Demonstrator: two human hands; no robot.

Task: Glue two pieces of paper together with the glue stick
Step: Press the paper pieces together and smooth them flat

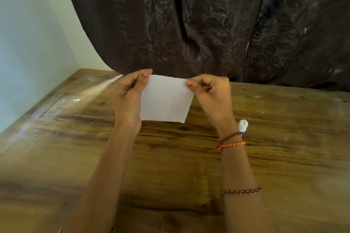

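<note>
A white sheet of paper [166, 98] hangs upright above the wooden table [75, 157], held by its two top corners. My left hand [128, 92] pinches the top left corner between thumb and fingers. My right hand [212, 92] pinches the top right corner the same way. I cannot tell whether it is one sheet or two laid together. The glue stick [243, 126] stands on the table just right of my right wrist, its white glue tip exposed and its body mostly hidden behind the wrist.
A dark patterned curtain [208, 24] hangs along the back edge of the table. A pale wall [28, 53] runs along the table's left side. Bracelets circle my right wrist and forearm.
</note>
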